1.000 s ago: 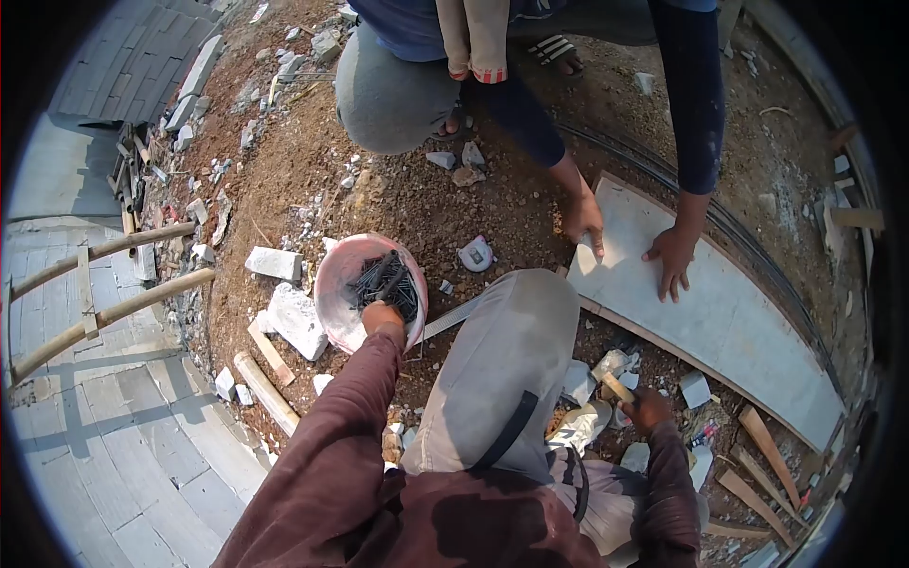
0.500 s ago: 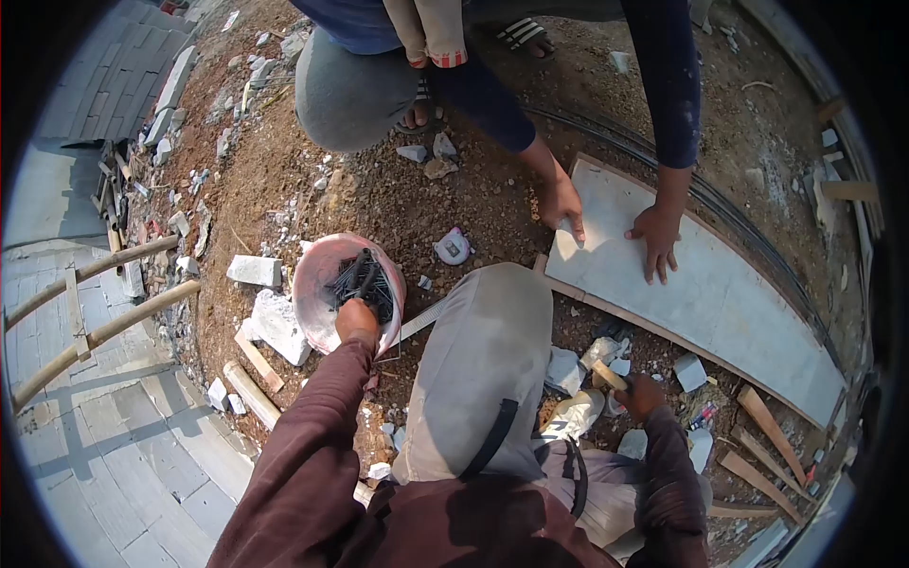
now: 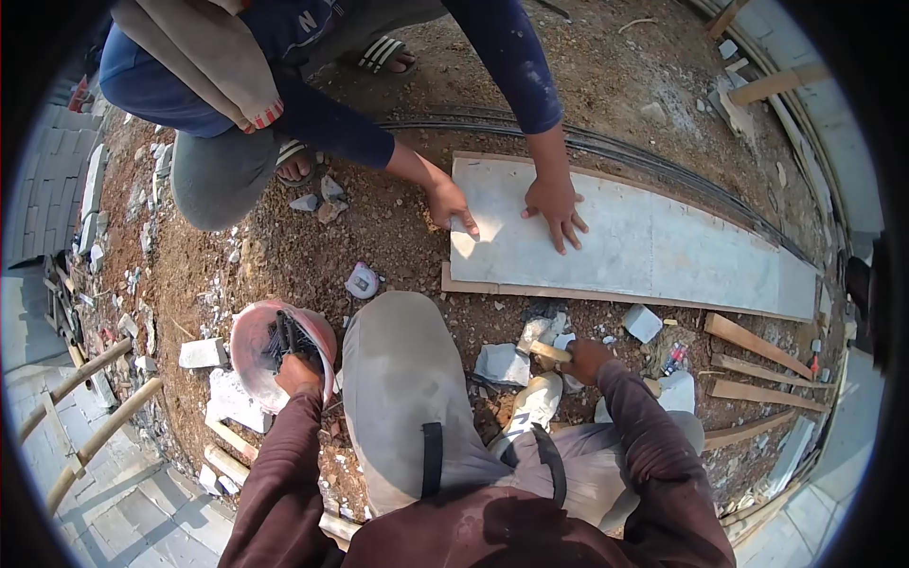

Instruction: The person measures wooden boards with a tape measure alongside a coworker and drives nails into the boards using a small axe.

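My left hand reaches into a pinkish, white-smeared bucket on the ground. Its fingers are curled down among dark nails, and what they grip is hidden. Between my knee and the board, my right hand is closed around the wooden handle of a hammer, whose head I cannot make out. Across from me, a crouching person in a blue top presses both hands, one left and one right, on a long grey-faced board lying on the soil.
Broken white blocks lie near my shoe. Wooden strips are spread at the right. A round white-and-pink object sits beyond my knee. Thin rods run behind the board. Bamboo poles stand at the left.
My view has swung to the right, so the bucket, board and other person appear further left. My left hand stays in the bucket, and my right hand still grips the hammer handle.
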The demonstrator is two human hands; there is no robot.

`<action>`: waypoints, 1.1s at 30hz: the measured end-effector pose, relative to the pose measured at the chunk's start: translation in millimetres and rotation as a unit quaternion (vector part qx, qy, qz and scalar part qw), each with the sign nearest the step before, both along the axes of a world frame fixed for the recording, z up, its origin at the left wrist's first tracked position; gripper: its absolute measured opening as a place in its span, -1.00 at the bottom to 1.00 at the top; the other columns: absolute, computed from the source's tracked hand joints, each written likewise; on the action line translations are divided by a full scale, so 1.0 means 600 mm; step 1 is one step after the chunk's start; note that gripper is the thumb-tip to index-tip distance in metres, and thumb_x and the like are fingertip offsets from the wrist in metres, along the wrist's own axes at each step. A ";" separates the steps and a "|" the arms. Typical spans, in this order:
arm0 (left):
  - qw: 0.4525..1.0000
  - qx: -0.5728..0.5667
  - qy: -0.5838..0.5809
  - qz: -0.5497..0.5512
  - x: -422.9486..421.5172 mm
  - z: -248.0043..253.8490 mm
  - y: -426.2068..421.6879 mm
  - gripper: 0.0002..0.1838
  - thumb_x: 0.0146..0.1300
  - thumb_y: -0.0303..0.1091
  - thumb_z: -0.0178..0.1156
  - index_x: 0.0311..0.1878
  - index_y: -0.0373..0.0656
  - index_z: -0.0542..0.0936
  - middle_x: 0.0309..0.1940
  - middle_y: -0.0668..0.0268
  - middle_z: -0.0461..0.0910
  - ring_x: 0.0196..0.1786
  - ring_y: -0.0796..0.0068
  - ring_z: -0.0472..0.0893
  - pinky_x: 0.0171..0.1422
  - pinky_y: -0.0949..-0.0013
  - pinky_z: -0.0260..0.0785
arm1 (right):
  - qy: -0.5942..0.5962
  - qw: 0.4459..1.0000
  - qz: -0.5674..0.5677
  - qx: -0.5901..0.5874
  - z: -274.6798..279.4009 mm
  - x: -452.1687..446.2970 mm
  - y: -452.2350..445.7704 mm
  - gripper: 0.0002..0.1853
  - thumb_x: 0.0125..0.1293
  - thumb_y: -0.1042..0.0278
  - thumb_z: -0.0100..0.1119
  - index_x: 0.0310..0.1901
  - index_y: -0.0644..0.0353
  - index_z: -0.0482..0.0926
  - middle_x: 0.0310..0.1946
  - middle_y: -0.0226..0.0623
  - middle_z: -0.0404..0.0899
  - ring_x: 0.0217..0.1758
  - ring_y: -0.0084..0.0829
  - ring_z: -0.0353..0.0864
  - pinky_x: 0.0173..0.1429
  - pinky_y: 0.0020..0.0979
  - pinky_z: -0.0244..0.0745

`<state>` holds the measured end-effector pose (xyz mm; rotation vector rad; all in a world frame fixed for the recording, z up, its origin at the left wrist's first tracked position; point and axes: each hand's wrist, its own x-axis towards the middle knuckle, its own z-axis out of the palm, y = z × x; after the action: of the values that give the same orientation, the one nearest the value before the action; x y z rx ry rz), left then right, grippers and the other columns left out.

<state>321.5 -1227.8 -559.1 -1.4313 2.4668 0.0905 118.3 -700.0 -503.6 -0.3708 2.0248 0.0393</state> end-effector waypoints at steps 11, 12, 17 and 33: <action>0.996 0.053 -0.042 -0.063 -0.009 0.021 -0.005 -0.69 0.14 -0.10 0.31 -0.24 -0.13 0.78 -0.13 0.05 0.71 -0.07 -0.03 0.70 0.10 0.02 0.50 | 0.014 0.997 -0.027 -0.066 -0.017 -0.006 0.014 -0.56 0.19 -0.01 0.31 -0.19 0.30 0.68 -0.24 0.09 0.68 -0.12 0.08 0.69 0.02 -0.05 0.56; 0.994 0.090 -0.055 0.000 -0.018 0.035 -0.004 -0.68 0.12 -0.11 0.33 -0.21 -0.16 0.76 -0.16 0.00 0.70 -0.07 -0.05 0.70 0.08 0.03 0.51 | 0.010 0.997 -0.017 -0.075 -0.013 -0.009 0.011 -0.56 0.19 0.01 0.32 -0.20 0.31 0.68 -0.24 0.08 0.67 -0.13 0.08 0.69 0.01 -0.05 0.56; 0.916 0.319 0.224 0.092 0.053 0.006 -0.066 -0.79 0.09 -0.31 0.36 -0.43 -0.24 0.57 -0.49 0.22 0.66 -0.44 0.42 0.60 -0.29 0.32 0.44 | 0.023 0.992 -0.026 -0.124 -0.029 -0.005 0.030 -0.56 0.17 0.02 0.36 -0.22 0.34 0.67 -0.24 0.08 0.66 -0.14 0.08 0.67 -0.02 -0.06 0.53; 0.761 0.474 0.368 0.248 0.043 0.078 -0.054 -0.67 0.32 -0.46 0.27 0.09 -0.42 0.55 -0.21 0.21 0.68 -0.19 0.42 0.70 -0.06 0.42 0.61 | 0.021 0.992 -0.007 -0.127 -0.048 -0.013 0.039 -0.56 0.11 0.03 0.37 -0.21 0.32 0.67 -0.19 0.13 0.66 -0.08 0.11 0.66 0.04 -0.02 0.55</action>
<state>347.0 -1260.4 -512.1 -1.5813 1.7534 2.0055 110.7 -676.4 -532.7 -0.5188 2.0785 -0.2223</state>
